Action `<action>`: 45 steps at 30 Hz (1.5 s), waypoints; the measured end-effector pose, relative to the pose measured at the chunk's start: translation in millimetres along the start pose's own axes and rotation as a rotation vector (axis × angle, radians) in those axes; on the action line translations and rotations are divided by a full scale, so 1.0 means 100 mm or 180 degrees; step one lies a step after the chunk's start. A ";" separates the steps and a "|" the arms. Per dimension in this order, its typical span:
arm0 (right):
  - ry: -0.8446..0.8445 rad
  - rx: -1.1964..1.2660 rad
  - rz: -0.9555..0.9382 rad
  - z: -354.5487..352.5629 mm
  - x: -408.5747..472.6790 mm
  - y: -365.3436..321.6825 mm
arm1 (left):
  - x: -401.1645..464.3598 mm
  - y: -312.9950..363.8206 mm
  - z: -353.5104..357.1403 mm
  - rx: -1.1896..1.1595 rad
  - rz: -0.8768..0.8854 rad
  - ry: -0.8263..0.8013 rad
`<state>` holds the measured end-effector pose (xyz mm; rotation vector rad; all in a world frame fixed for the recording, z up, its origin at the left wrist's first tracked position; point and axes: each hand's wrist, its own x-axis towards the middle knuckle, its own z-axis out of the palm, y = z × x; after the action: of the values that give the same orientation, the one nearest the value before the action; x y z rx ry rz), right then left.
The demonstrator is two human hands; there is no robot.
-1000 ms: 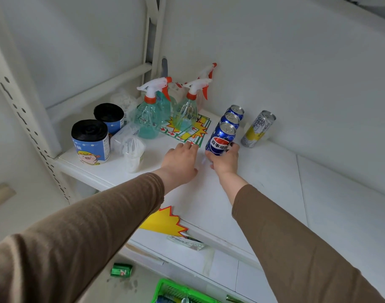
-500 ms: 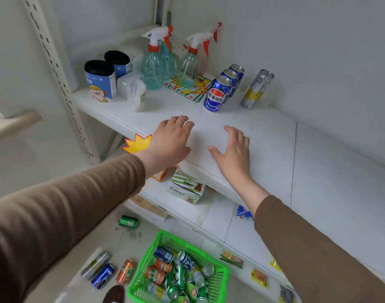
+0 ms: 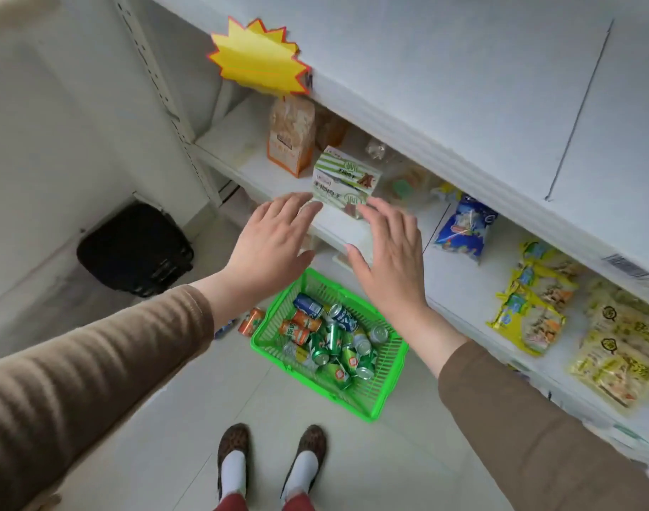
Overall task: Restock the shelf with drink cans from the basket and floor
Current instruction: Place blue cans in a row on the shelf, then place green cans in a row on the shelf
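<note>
A green plastic basket (image 3: pixel 383 390) stands on the floor below my hands, holding several drink cans (image 3: pixel 332 341) in green, orange, blue and silver. An orange can (image 3: pixel 251 321) lies on the floor just left of the basket. My left hand (image 3: pixel 269 243) and my right hand (image 3: pixel 391 258) hover side by side above the basket, palms down, fingers straight, holding nothing. The white shelf (image 3: pixel 463 90) where cans were set runs across the top right; its cans are out of view.
A lower shelf (image 3: pixel 254 171) carries an orange snack bag (image 3: pixel 289 136), a green-striped box (image 3: pixel 345 182), a blue packet (image 3: pixel 463 230) and yellow packets (image 3: pixel 536 307). A yellow starburst tag (image 3: pixel 258 57) hangs from the upper shelf edge. A black bin (image 3: pixel 135 248) sits left. My feet (image 3: pixel 271 462) are below.
My right hand let go of the blue can on the shelf. Both hands came off the shelf and dropped toward the basket as my view tilted down to the floor.
</note>
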<state>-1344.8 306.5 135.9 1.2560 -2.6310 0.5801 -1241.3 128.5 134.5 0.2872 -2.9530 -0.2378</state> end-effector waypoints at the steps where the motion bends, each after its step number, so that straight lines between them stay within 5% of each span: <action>1: -0.0099 0.0059 0.0036 0.17 -0.14 0.03 | -0.10 -0.01 0.19 -0.0037 -0.0060 -0.0079; 19: -0.1697 0.0388 0.1162 3.68 -2.06 1.14 | -1.28 -0.16 3.91 -0.0536 -0.0747 -0.1738; 30: -0.2915 -0.0079 0.1830 5.30 -2.80 1.31 | -1.50 -0.28 5.38 -0.0415 -0.0683 -0.2383; 38: -0.2544 0.0020 0.2103 5.61 -2.89 1.36 | -1.37 -0.26 5.57 -0.0424 -0.0711 -0.2610; 45: -0.1707 0.0958 0.2747 4.34 -2.45 1.21 | -1.22 -0.15 4.47 -0.0434 -0.0753 -0.2409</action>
<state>-1277.6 369.7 -368.9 0.2430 -3.6269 0.8658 -1200.6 202.3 -321.6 0.6538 -3.6038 -0.7166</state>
